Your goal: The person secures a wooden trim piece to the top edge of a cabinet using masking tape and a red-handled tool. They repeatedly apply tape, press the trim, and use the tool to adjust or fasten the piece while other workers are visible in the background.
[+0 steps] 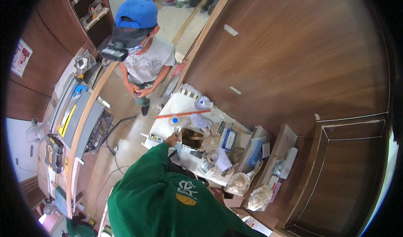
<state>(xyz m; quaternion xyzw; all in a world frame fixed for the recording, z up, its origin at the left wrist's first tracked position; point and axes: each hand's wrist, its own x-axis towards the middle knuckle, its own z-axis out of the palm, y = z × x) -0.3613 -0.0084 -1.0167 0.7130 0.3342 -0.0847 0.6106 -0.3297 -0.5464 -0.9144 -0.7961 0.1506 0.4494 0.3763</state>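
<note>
My left arm, in a green sleeve, reaches forward to the white worktable (172, 107). My left hand (172, 139) is closed beside the near-left corner of an open rectangular container (191, 139) with a dark brown inside. What its fingers hold is too small to make out. Next to that hand lies a small case of little parts (157, 138). A patch of skin below the table edge looks like my right hand (217, 194); my chest and the table hide its fingers. Farther off stand a clear container with a blue cap (174, 120) and a red-orange strip (183, 114).
A person in a blue cap (140, 56) stands across the floor, hands together. A long curved wooden strip (84, 123) crosses the left, beside a grey table saw (77, 115). Rolls, a blue-and-white box (228, 139) and plastic bags clutter the table. Wooden panelling (294, 61) rises at right.
</note>
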